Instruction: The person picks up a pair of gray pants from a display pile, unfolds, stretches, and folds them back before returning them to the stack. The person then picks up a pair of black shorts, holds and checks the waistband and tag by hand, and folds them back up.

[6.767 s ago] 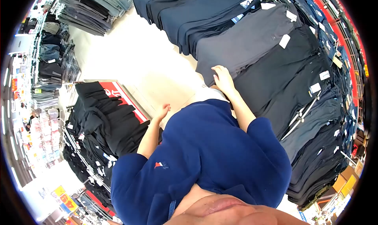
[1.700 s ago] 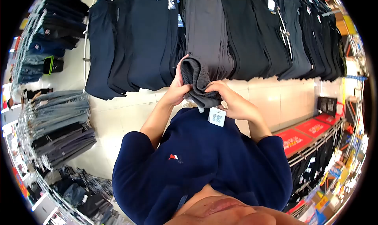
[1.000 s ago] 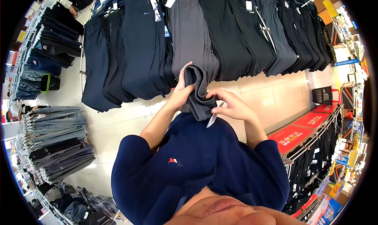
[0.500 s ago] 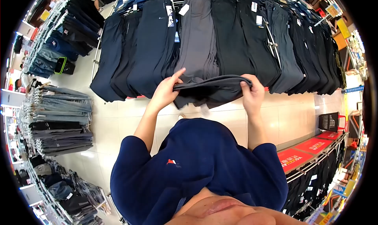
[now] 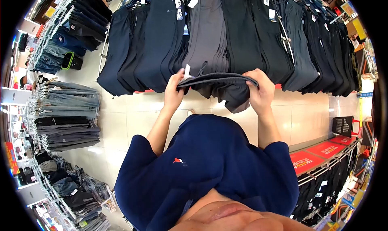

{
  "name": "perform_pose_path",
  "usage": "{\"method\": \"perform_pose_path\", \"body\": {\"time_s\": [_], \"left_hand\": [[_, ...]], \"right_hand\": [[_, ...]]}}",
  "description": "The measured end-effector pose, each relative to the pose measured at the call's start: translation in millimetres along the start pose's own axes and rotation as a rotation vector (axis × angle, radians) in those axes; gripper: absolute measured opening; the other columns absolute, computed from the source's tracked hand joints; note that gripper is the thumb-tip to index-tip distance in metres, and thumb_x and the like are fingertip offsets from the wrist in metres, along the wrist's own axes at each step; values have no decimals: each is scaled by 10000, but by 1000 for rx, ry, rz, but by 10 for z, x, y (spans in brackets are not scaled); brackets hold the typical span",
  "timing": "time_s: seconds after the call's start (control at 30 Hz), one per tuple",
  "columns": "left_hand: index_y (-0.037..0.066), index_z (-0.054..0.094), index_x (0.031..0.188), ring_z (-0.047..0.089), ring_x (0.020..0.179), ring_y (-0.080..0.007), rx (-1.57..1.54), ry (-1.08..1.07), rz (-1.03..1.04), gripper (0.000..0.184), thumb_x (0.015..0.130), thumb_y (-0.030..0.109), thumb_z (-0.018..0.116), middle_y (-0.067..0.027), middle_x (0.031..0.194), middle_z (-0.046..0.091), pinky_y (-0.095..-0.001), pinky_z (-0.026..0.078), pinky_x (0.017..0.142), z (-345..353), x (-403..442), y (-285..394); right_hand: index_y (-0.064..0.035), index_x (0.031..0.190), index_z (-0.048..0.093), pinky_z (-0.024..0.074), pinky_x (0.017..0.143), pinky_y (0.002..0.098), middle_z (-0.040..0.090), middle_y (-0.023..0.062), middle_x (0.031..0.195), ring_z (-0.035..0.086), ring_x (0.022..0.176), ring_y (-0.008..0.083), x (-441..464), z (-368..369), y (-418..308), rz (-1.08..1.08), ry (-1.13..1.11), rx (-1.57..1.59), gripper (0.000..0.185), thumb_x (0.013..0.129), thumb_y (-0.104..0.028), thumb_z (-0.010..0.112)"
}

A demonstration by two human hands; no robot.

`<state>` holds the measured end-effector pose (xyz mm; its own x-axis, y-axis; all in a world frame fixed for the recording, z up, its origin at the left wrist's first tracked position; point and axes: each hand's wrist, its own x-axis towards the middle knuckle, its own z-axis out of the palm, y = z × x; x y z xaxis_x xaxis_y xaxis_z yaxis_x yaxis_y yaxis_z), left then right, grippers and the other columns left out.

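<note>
Tiled floor (image 5: 301,117), dark garment (image 5: 233,94) between both hands (image 5: 262,92)

Red sign (image 5: 305,160) partly legible, lettered "YO", white garment tags (image 5: 193,2) unreadable

The navy top (image 5: 226,150) bears a small red-and-white logo (image 5: 177,161).

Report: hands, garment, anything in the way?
Left hand, right hand both gripping dark grey garment. Garment spread between them. Draped grey trousers just beyond; nothing seen blocking hands.
</note>
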<state>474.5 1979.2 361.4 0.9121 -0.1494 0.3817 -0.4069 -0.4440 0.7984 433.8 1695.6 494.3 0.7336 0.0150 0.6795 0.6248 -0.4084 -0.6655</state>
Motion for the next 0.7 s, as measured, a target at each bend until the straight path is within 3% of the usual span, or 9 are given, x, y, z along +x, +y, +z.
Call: {"method": "perform_pose_path", "body": {"time_s": [0.03,0.07,0.17,0.27,0.37,0.4,0.5,0.63,0.7], "left_hand": [[54,350,1419,616,974,-215,-170,6,-94,729,762,-137,602,-100,1061,612,-301,467,890,46,-47,-74],[27,335,1400,622,997,-208,-245,-7,-121,690,788,-113,620,-109,1097,611,-297,464,897,60,-63,-106],[1,418,1297,621,1007,-200,-213,43,-65,530,821,-73,639,-115,1085,620,-281,462,894,84,13,-46],[-18,568,1123,593,947,-90,-527,-64,-394,239,889,-4,614,-58,1042,626,-212,456,847,121,-51,-420],[-14,588,1096,585,907,-70,-706,-174,-492,195,904,15,605,-34,995,629,-201,455,829,236,-50,-388],[-2,570,1140,573,958,-90,-813,-261,-594,253,889,-21,591,-42,1048,607,-221,452,860,281,-52,-354],[32,461,1285,528,1097,-135,-845,-487,-466,453,854,-71,558,-62,1211,530,-270,431,951,577,-168,-345],[94,234,1429,527,1214,-276,-1083,-743,-455,753,834,132,694,-102,1363,465,-401,443,993,835,-325,-378],[79,289,1394,537,1193,-260,-994,-710,-505,656,860,83,671,-98,1303,503,-377,448,983,911,-352,-325]], "right_hand": [[29,852,609,447,612,292,613,112,748,558,633,231,-8,-14,26,10,33,14,125,743,91,621],[33,862,606,437,612,269,608,102,747,550,634,201,-12,-25,38,25,59,24,100,775,83,613],[40,886,600,408,606,226,599,69,757,515,645,125,-54,-46,81,99,129,72,29,879,14,592],[39,888,601,400,609,211,596,52,762,498,649,104,-63,-84,72,111,173,80,42,892,-2,591],[39,901,601,394,623,195,597,33,773,486,665,86,-71,-98,43,149,203,120,48,905,-5,582],[40,907,601,394,630,193,599,30,780,487,673,84,-79,-104,32,167,212,144,51,908,-6,579],[41,922,603,399,647,191,604,31,803,492,694,81,-94,-73,29,154,213,170,54,912,-6,577],[42,931,603,404,655,196,605,37,814,496,700,86,-105,-44,7,156,228,190,66,914,-20,586],[42,932,604,405,656,198,604,39,814,496,699,88,-104,-51,-15,166,245,189,71,916,-25,588]]}}
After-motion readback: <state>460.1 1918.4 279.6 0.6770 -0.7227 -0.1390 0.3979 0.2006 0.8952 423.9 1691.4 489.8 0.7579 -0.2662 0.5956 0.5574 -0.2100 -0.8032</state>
